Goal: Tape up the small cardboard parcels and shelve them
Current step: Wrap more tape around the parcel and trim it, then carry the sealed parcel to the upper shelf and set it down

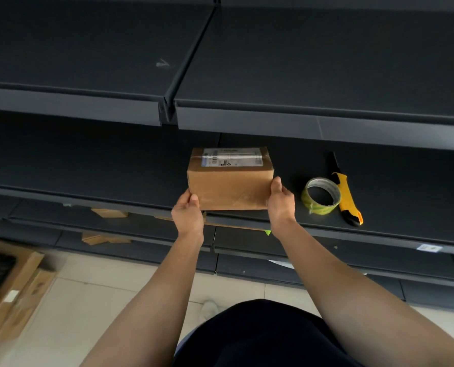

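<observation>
A small brown cardboard parcel [229, 185] with a white shipping label taped on its top rests at the front edge of a dark shelf [114, 165]. My left hand [187, 214] grips its lower left corner and my right hand [281, 201] grips its lower right corner. To the right on the same shelf lie a roll of clear tape [321, 196] and a yellow-and-black utility knife [346, 192], touching each other.
Another dark shelf [326, 75] runs above, close over the parcel. Lower shelves hold cardboard scraps [109, 213]. Flat cardboard boxes [14, 287] lie on the tiled floor at the left. A white sticker [429, 248] marks a shelf edge at the right.
</observation>
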`<state>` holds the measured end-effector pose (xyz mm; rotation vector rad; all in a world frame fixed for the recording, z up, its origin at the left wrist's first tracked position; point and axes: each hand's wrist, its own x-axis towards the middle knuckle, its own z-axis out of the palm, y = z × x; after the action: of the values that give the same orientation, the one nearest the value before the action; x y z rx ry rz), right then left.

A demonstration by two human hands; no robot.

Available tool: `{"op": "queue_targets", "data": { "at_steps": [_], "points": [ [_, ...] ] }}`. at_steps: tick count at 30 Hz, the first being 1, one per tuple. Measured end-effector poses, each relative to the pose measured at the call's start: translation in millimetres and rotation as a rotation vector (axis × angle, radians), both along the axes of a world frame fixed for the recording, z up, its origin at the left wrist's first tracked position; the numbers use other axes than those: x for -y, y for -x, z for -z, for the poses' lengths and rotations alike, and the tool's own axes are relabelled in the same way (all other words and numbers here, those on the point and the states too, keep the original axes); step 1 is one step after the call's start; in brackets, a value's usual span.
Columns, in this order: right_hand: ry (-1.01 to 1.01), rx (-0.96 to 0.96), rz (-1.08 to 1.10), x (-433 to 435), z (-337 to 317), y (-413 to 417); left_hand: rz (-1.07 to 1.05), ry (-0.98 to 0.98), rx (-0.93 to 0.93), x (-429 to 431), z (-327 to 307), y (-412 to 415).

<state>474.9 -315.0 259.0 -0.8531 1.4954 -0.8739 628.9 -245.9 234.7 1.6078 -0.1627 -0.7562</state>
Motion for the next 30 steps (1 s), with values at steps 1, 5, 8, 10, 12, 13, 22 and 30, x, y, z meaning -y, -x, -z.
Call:
{"op": "queue_targets", "data": {
  "at_steps": [1, 5, 8, 10, 12, 13, 22, 30],
  "points": [
    [0.007, -0.012, 0.005, -1, 0, 0, -0.022, -0.022, 0.012, 0, 0, -1],
    [-0.038, -0.043, -0.067, -9, 7, -2, -0.050, -0.094, 0.087, 2, -7, -5],
    [-0.067, -0.072, -0.235, -10, 8, -6, 0.030, -0.191, 0.236, 5, -12, 0],
    [-0.030, -0.168, -0.288, -6, 6, -8, 0.059, -0.218, 0.347, 4, -14, 6],
    [-0.012, -0.178, -0.280, 1, 3, -4, 0.165, -0.171, 0.362, 0, -14, 11],
    [-0.002, -0.149, -0.284, 5, 2, -2, 0.247, -0.164, 0.362, -3, -15, 14],
    [-0.069, -0.151, -0.645, 7, 6, 2, 0.646, -0.105, 0.297, -15, -18, 35],
    [0.152, -0.067, -0.751, -16, -5, 6, 0.423, -0.069, 0.362, -40, -33, 33]
  ]
}}
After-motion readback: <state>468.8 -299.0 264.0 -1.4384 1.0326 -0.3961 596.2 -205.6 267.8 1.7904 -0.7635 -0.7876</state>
